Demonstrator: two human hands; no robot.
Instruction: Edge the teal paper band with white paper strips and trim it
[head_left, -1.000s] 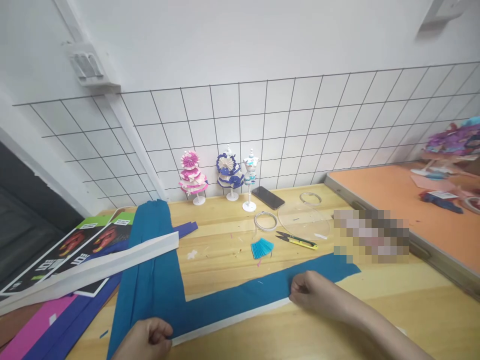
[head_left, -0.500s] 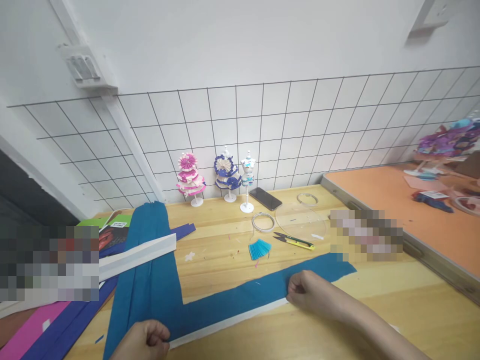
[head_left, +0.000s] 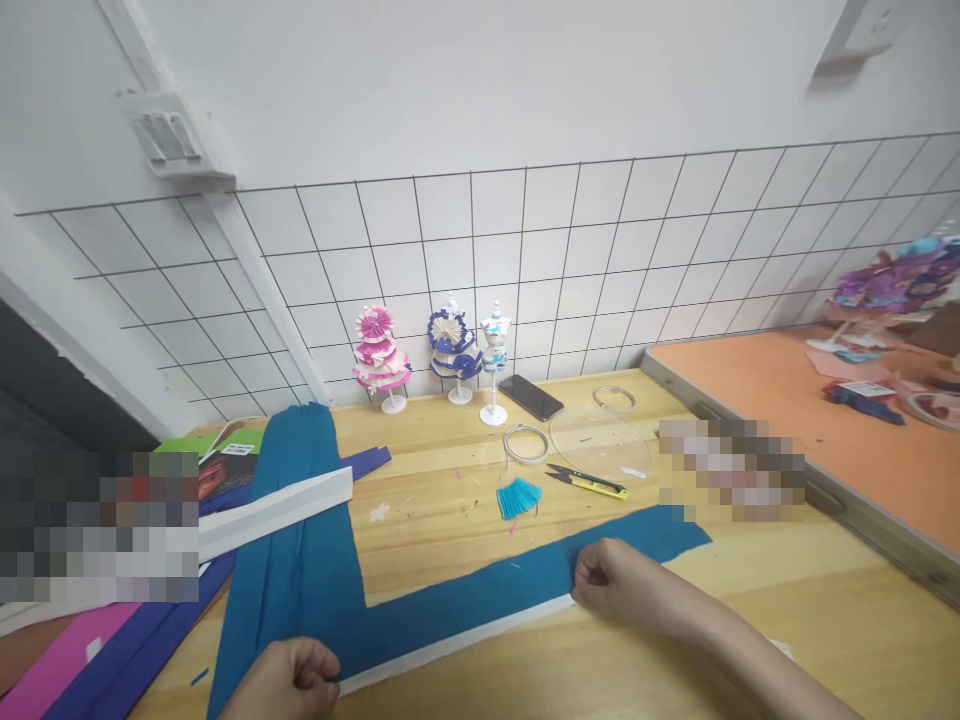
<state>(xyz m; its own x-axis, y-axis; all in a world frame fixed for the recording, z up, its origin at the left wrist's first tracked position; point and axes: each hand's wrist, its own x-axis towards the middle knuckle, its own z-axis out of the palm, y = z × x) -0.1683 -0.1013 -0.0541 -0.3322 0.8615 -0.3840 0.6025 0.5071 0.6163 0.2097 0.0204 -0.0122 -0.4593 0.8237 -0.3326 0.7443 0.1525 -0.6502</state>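
A long teal crepe-paper strip (head_left: 465, 602) lies slantwise across the wooden table. Along its near edge runs a narrow white strip (head_left: 457, 643); whether this is tape or folded paper I cannot tell. My left hand (head_left: 296, 678) is closed in a pinch at the white strip's left end. At its right end my right hand (head_left: 604, 575) pinches the edge between thumb and bent fingers. The fingertips partly hide what they grip. A wider teal crepe-paper piece (head_left: 300, 560) lies upright in view on the left, with a white paper strip (head_left: 300, 505) across it.
Yellow-handled thread snips (head_left: 589, 482), a pleated turquoise fan (head_left: 519, 497), a wire coil (head_left: 526, 444) and a phone (head_left: 532, 397) lie beyond the strip. Small decorated dress stands (head_left: 459, 350) line the wall. An orange-topped table (head_left: 787, 390) with a raised edge adjoins on the right.
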